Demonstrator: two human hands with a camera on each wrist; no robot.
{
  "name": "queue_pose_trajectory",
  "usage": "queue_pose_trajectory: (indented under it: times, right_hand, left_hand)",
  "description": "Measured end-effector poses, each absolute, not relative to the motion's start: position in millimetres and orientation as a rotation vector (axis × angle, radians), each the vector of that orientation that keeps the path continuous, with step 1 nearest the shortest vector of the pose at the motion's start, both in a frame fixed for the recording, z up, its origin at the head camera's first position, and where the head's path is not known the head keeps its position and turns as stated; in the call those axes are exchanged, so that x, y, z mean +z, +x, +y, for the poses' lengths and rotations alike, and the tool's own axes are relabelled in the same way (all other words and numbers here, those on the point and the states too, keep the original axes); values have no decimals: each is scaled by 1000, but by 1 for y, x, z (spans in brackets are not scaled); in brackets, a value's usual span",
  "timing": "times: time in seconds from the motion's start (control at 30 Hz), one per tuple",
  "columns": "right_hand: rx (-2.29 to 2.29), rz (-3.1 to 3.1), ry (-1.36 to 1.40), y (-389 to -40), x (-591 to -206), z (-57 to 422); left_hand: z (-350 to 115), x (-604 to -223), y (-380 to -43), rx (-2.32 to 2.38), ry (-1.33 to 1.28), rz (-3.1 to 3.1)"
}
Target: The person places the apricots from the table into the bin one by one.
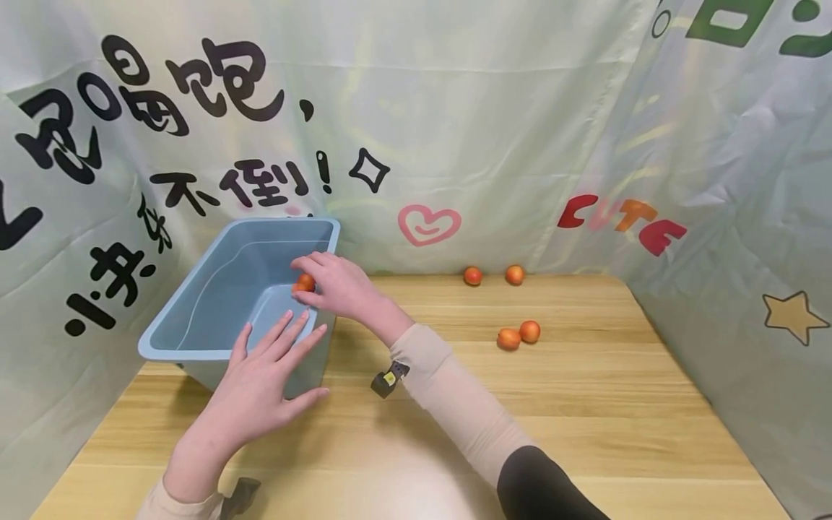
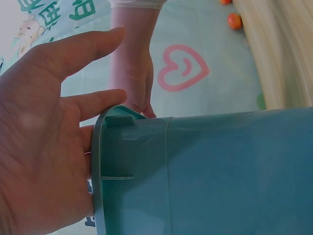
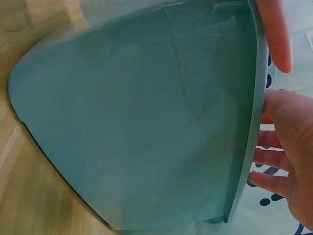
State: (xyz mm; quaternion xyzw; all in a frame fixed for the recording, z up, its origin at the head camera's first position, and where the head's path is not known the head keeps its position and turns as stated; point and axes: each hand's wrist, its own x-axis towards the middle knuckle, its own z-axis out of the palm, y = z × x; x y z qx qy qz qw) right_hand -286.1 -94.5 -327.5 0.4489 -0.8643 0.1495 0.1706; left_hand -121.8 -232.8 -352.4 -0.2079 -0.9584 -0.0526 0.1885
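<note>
A blue plastic bin (image 1: 188, 354) stands on the left of the table. My right hand (image 1: 341, 285) reaches over its right rim and holds small orange-red fruits (image 1: 305, 280) between thumb and fingers, just inside the bin. How many are held is partly hidden by the fingers. In the right wrist view, the right hand's (image 3: 293, 147) fingers pass behind the bin's rim (image 3: 258, 98); the fruits are out of sight there. My left hand (image 1: 260, 390) is spread at the near rim, holding nothing. The left wrist view shows the left hand (image 2: 44, 127) with some fingertips behind the rim.
Several more orange-red fruits lie on the wooden table (image 1: 585, 404) to the right: one (image 1: 473, 275) and another (image 1: 515, 274) at the back edge, and a touching pair (image 1: 508, 339) nearer. A printed cloth (image 1: 487, 130) hangs behind and beside the table.
</note>
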Motion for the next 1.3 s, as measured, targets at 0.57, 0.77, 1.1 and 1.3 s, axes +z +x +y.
queue_pose_trajectory:
  times: [0.57,0.77,1.1,1.3]
  right_hand:
    - [556,-2435,1188,-280,-340,-78]
    - [627,-2438,1147,-273,-345,-67]
    - [746,-2421,1079,-262,-357,-47]
    - [778,-2422,1037,-260,-367,-31]
  left_hand:
    - [-230,-352,-122,-151,-596,-2682]
    - [-230,-352,-122,-150,-594,-2687]
    - [-231,-353,-123,-150,-596,-2661]
    - [-231,-353,-122,-151,-589,-2669]
